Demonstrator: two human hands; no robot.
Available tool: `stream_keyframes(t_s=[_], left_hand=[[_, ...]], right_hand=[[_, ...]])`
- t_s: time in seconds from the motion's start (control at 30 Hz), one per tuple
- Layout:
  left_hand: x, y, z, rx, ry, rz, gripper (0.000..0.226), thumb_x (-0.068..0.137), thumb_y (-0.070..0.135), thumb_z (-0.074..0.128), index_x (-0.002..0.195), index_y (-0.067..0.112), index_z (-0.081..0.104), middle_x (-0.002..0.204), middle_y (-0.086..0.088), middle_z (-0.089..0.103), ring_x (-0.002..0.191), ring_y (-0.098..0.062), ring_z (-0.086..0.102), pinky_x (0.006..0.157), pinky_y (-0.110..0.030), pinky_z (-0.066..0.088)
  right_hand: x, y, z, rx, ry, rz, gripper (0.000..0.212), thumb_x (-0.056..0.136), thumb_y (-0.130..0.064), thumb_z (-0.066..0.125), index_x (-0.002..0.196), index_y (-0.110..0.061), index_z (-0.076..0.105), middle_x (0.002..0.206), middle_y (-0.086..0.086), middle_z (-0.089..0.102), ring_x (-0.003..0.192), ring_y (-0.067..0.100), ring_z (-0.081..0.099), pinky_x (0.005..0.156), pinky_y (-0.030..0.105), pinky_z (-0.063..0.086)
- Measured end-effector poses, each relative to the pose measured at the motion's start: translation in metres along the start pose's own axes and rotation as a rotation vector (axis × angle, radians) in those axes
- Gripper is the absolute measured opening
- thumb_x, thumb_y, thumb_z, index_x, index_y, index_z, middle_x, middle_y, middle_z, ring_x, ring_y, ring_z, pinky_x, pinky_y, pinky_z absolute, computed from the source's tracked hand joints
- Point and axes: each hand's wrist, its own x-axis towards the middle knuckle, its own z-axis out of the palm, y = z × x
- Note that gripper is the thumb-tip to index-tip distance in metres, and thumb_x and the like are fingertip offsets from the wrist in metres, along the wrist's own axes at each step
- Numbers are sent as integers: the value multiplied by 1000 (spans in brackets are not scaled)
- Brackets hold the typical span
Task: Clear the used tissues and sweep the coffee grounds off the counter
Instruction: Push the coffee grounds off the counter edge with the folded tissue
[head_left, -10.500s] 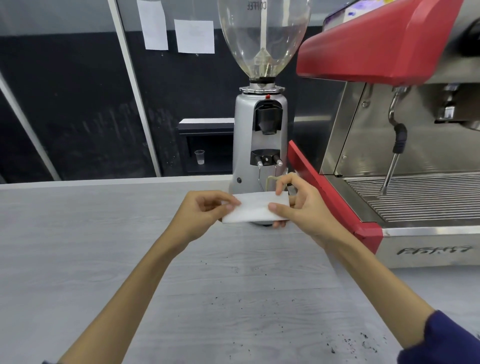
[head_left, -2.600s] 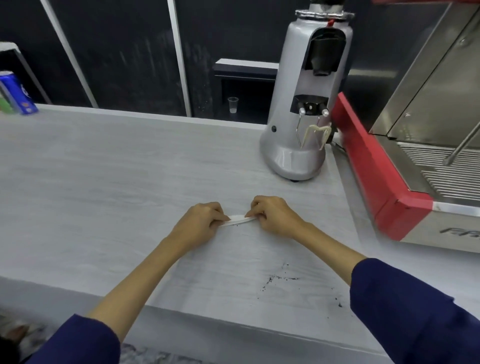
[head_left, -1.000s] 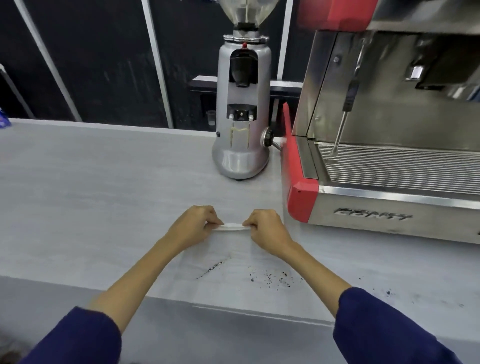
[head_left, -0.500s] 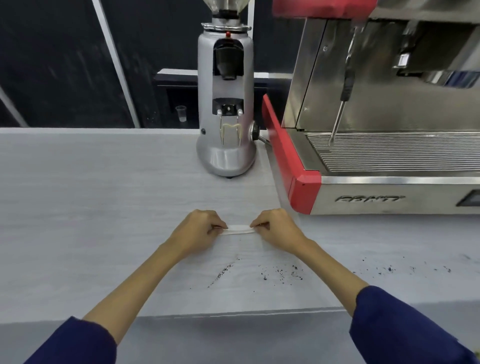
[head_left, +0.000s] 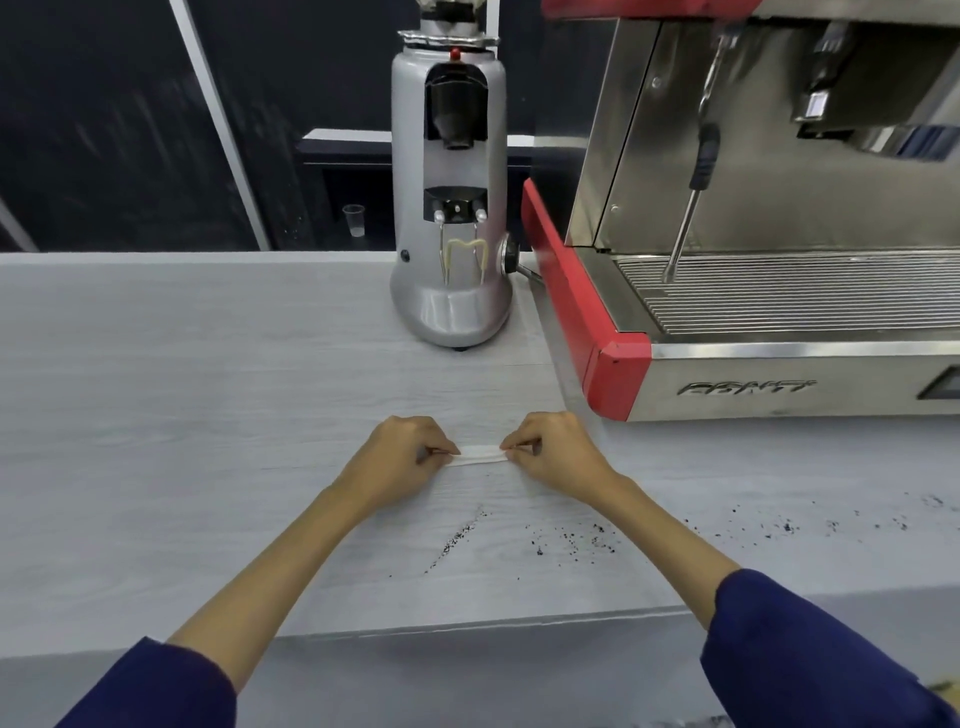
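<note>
A folded white tissue (head_left: 480, 454) is stretched flat and low over the pale grey counter (head_left: 182, 415). My left hand (head_left: 402, 460) pinches its left end and my right hand (head_left: 553, 457) pinches its right end. Dark coffee grounds (head_left: 457, 538) lie in a thin diagonal streak just in front of the tissue. More scattered grounds (head_left: 576, 538) sit to the right of the streak, and further specks (head_left: 810, 525) spread along the counter in front of the espresso machine.
A silver coffee grinder (head_left: 452, 208) stands behind my hands. A red and steel espresso machine (head_left: 753, 260) fills the right side, with a steam wand (head_left: 691, 197) over its drip tray. The counter's front edge (head_left: 467, 629) runs close below the grounds.
Over the last second the view swung a little left and both hands, still holding the tissue, stayed pressed low behind the grounds. The diagonal streak of grounds looks unchanged.
</note>
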Motion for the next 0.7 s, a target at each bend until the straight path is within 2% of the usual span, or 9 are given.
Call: stream_keyframes(t_s=[0.27, 0.37, 0.5, 0.57, 0.7], left_hand=[[-11, 12, 5, 54, -63, 48, 14, 82, 14, 65, 91, 20, 74, 92, 2, 71, 78, -16, 65, 73, -19, 43], [-22, 20, 6, 49, -113, 78, 16, 83, 15, 63, 94, 20, 74, 93, 4, 71, 80, -13, 64, 72, -14, 41], [-32, 29, 6, 56, -156, 107, 17, 85, 13, 61, 96, 19, 73, 93, 3, 70, 80, -12, 64, 71, -11, 39], [-27, 32, 1, 43, -119, 97, 17, 84, 10, 61, 95, 16, 73, 92, 0, 70, 81, -14, 64, 72, -16, 43], [5, 29, -10, 7, -12, 90, 16, 82, 7, 63, 91, 13, 74, 90, -3, 70, 81, -16, 64, 76, -23, 48]], right_hand=[[-14, 1, -1, -65, -71, -64, 18, 84, -7, 58, 93, -10, 73, 98, 6, 70, 79, 12, 57, 74, 16, 35], [-29, 3, -3, -91, -106, -110, 20, 85, -7, 56, 94, -10, 73, 97, 4, 70, 88, 18, 62, 74, 15, 37], [-49, 4, -6, -79, -148, -133, 21, 85, -5, 54, 95, -10, 72, 95, 4, 69, 86, 18, 63, 74, 18, 44], [-48, 1, -9, -46, -102, -113, 21, 85, -4, 55, 95, -8, 72, 95, 6, 69, 85, 19, 63, 74, 19, 46], [-33, -7, -12, 16, 102, -24, 21, 84, 0, 54, 95, -3, 71, 94, 12, 70, 81, 24, 64, 75, 24, 49]])
